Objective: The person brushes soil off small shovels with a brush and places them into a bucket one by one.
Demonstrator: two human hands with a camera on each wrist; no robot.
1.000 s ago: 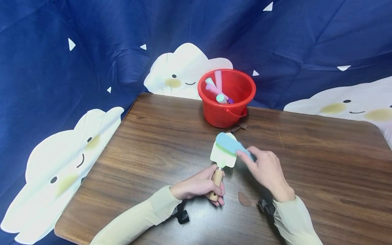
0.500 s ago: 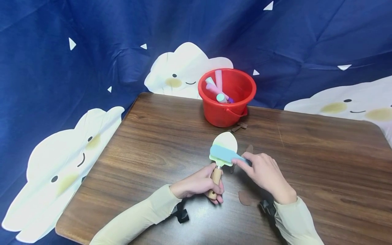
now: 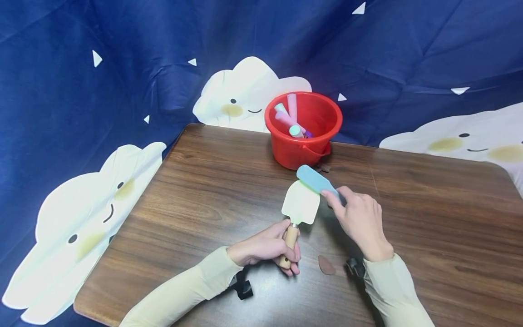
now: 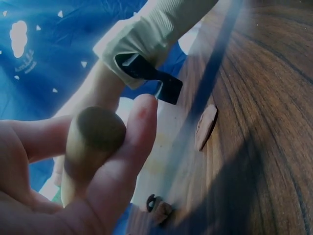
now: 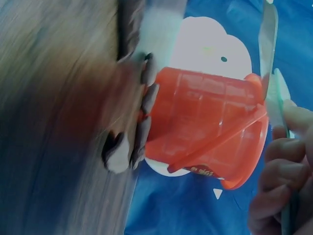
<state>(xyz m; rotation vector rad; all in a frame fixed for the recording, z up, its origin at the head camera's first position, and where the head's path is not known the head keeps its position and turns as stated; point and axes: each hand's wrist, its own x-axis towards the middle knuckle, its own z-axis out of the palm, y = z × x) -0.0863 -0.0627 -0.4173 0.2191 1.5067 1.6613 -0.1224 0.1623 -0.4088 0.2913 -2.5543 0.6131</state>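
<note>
My left hand grips the wooden handle of a hand trowel, its pale blade pointing away from me. In the left wrist view, the rounded handle end sits between the thumb and fingers. My right hand pinches a light blue brush, which lies across the blade's far right edge. Pale green, bristle-like teeth show on the brush in the right wrist view, close to the trowel blade. The brush head hides part of the blade's tip.
A red bucket holding several pastel tubes stands at the table's back edge. One flat brown piece lies near me on the wooden table. More brown pieces lie by the bucket. A blue cloud-patterned cloth hangs behind.
The brush slid down the blade toward the handle, then back up to the far right edge, the right hand moving with it. The left hand keeps its grip; the blade has turned slightly.
</note>
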